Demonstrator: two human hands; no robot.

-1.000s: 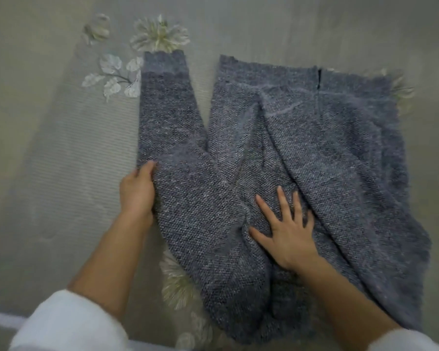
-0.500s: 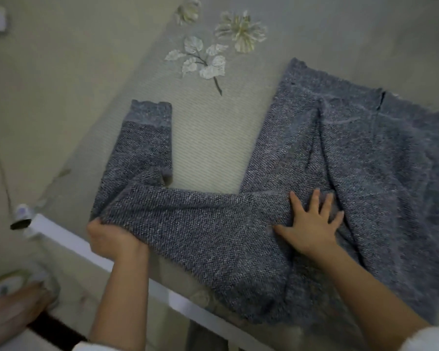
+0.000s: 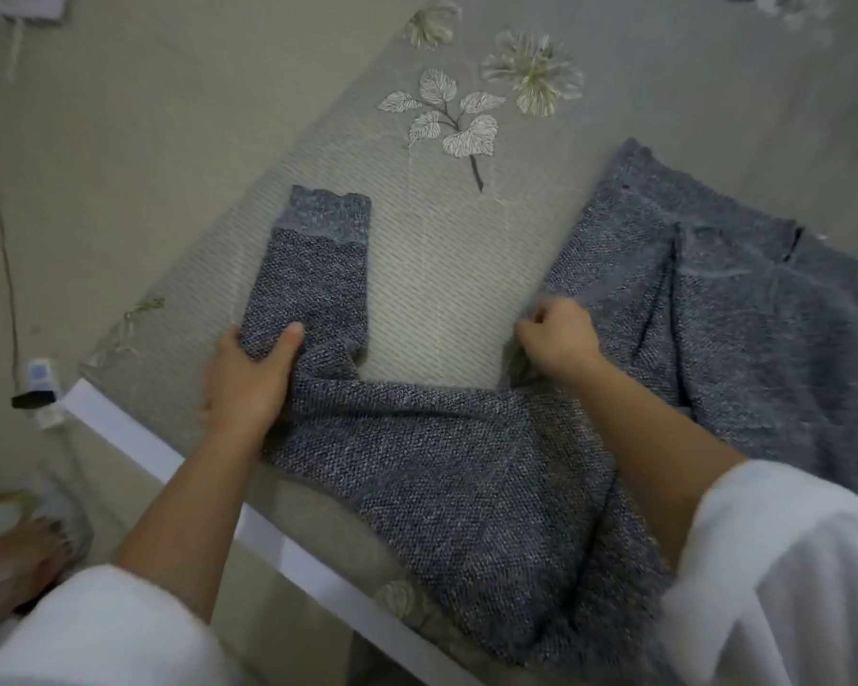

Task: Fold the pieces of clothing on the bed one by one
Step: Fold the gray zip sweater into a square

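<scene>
1. Sweater point(image 3: 466, 462), grey knit, lay flat on bed point(image 3: 432, 289). Its body ran from centre of view out to 3 o'clock, and the near part hung over the bed edge at 6 o'clock.
2. Sleeve point(image 3: 313, 279) lay at 9 o'clock of the body. It was bent at a sharp angle, with the lower part running across toward the body and the upper part pointing to 12 o'clock.
3. Cuff point(image 3: 328, 215) was at the sleeve's 12 o'clock end, flat on the bed and well apart from the body.
4. Left hand point(image 3: 248, 378) gripped the sleeve at the bend. Thumb point(image 3: 288, 339) lay on top of the knit, and the fingers were tucked under and hidden.
5. Right hand point(image 3: 560, 339) sat at the body's 9 o'clock edge with its fingers curled. The hand was blurred, so I could not tell whether it pinched the knit or only touched it.
6. Bare bed showed between the two hands and between sleeve and body.
7. Leaf print point(image 3: 447, 121) was on the bed at 12 o'clock of the gap.
8. White rail point(image 3: 120, 428) ran along the bed edge from 9 toward 6 o'clock.
9. Foot point(image 3: 16, 561) stood on the floor point(image 3: 95, 141) at 8 o'clock.
10. Cable point(image 3: 1, 215) ran down the floor at 9 o'clock.
11. White cuffs point(image 3: 788, 561) covered both forearms near the lower frame edge.
</scene>
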